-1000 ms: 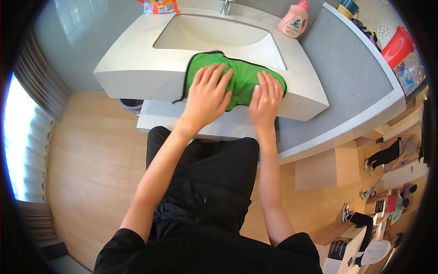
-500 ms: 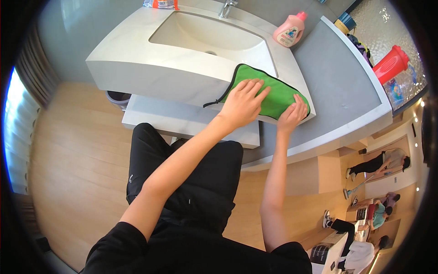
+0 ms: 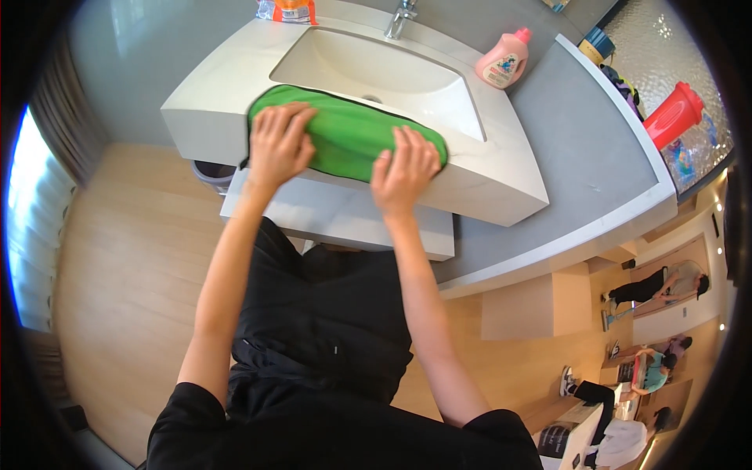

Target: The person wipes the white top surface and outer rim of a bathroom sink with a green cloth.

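A green cleaning cloth (image 3: 345,133) with a dark edging is spread along the front edge of the white washbasin counter (image 3: 501,168), part of it hanging over the side. My left hand (image 3: 280,145) grips its left end with bent fingers. At the opposite end, my right hand (image 3: 406,168) curls over the cloth, fingers close together and thumb toward the middle. Behind the cloth lies the white sink basin (image 3: 368,66), with a chrome tap (image 3: 400,19) at its back.
A pink detergent bottle (image 3: 503,59) stands right of the basin, an orange and white packet (image 3: 286,10) back left. Below are a shelf (image 3: 337,215) and a bin (image 3: 211,176). A grey partition (image 3: 572,133) borders the right; a red container (image 3: 674,116) and several people are beyond.
Both hands have moved left along the counter edge with the cloth, from the right corner to the front of the basin. My hands are now farther apart, with fingers more bent.
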A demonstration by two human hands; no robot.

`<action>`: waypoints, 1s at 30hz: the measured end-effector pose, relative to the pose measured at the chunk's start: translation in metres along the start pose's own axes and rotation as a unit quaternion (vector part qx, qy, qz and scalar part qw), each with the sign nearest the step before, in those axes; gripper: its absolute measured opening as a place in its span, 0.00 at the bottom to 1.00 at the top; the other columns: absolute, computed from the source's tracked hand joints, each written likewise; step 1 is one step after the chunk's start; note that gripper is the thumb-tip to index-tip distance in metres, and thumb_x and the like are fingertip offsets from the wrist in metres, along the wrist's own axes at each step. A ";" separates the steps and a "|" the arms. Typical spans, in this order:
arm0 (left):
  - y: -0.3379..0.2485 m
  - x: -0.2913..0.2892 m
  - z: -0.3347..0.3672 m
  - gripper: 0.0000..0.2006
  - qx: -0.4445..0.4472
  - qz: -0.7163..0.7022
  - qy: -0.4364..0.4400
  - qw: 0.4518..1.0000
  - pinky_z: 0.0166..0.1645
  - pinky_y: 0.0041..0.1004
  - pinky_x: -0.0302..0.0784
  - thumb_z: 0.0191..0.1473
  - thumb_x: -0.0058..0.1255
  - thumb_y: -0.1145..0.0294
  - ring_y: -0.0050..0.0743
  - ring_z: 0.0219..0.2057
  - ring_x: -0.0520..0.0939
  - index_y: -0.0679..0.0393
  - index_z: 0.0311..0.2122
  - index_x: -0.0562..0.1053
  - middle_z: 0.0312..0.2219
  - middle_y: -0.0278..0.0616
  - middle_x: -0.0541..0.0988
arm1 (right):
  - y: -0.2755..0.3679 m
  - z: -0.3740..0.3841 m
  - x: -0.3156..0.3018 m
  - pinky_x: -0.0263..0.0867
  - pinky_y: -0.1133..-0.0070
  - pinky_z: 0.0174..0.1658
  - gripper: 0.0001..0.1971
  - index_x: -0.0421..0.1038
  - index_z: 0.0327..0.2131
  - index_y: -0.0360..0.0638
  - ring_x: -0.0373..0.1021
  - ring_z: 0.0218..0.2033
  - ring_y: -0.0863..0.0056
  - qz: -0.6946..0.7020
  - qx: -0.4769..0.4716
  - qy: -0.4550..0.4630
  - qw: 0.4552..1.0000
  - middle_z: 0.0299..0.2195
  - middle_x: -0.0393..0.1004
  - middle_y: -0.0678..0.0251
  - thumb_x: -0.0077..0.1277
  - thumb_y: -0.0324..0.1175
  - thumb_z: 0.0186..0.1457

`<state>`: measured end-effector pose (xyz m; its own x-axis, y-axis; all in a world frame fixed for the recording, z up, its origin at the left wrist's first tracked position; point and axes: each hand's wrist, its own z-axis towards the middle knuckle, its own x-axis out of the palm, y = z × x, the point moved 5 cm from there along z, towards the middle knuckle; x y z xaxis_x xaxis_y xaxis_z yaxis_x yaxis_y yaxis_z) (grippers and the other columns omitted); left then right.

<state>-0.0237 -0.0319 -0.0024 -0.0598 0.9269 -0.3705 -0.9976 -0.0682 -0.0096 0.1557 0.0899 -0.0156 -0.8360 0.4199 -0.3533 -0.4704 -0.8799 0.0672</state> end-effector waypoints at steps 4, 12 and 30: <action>0.067 -0.030 -0.020 0.21 -0.001 0.054 -0.012 0.998 0.59 0.43 0.63 0.46 0.47 0.75 0.43 0.51 0.75 0.58 0.49 0.74 0.48 0.42 0.76 | 0.062 0.004 0.040 0.53 0.60 0.63 0.20 0.71 0.50 0.38 0.65 0.56 0.59 0.053 -0.006 -0.005 0.999 0.50 0.72 0.56 0.46 0.36 0.56; 0.075 -0.024 -0.048 0.25 -0.070 0.072 -0.023 0.995 0.70 0.48 0.50 0.60 0.39 0.73 0.50 0.67 0.59 0.57 0.64 0.65 0.66 0.51 0.59 | 0.079 -0.007 0.053 0.54 0.67 0.65 0.22 0.71 0.56 0.43 0.65 0.60 0.67 0.040 -0.075 -0.042 0.995 0.59 0.70 0.66 0.47 0.29 0.56; -0.119 0.079 -0.053 0.27 0.041 -0.137 0.105 0.984 0.52 0.45 0.68 0.48 0.59 0.72 0.52 0.46 0.74 0.50 0.57 0.74 0.46 0.48 0.74 | -0.141 -0.114 -0.049 0.58 0.51 0.61 0.19 0.68 0.53 0.35 0.65 0.56 0.40 -0.098 0.038 -0.028 0.994 0.52 0.70 0.44 0.54 0.26 0.59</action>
<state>0.0926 0.0302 -0.0798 0.2109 0.8097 -0.5477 -0.9754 0.2108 -0.0640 0.2953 0.1685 -0.1140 -0.7399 0.5949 -0.3141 -0.6438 -0.7617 0.0737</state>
